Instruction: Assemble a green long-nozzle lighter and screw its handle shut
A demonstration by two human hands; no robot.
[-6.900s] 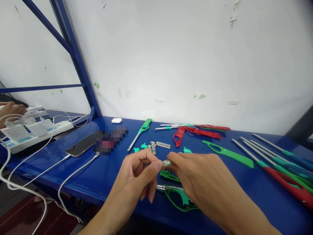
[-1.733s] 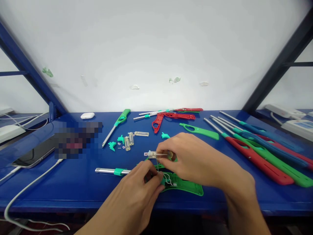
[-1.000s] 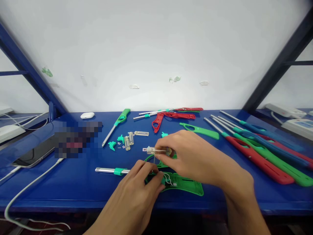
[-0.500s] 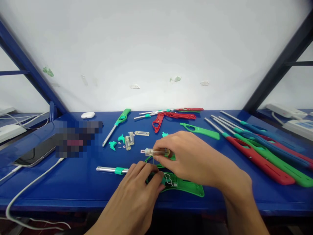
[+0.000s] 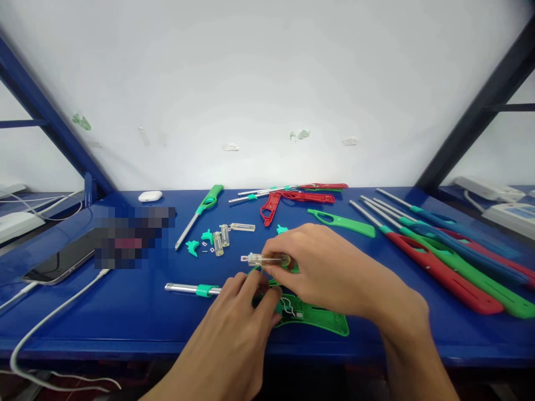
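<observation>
My right hand (image 5: 315,259) pinches a clear lighter fuel tank (image 5: 257,259) with a small pinkish tab at its left end, holding it level above the table. Just below it, my left hand (image 5: 242,312) is closed on an opened green lighter (image 5: 324,316), its fingers curled over the trigger area. White wires show inside the green half-shell. The lighter's metal tube (image 5: 179,288) with a teal collar sticks out to the left. My left fingers hide the middle of the lighter.
Loose clear tanks (image 5: 218,244) and teal triggers (image 5: 192,248) lie behind my hands. A green lighter (image 5: 208,203), red shell halves (image 5: 271,209) and a green shell (image 5: 346,224) are farther back. Several whole lighters (image 5: 443,267) lie right. A phone (image 5: 62,257) with cable lies left.
My left fingers have shifted slightly over the green lighter, with the index finger lifting toward the tank. My right hand and the fuel tank have barely moved.
</observation>
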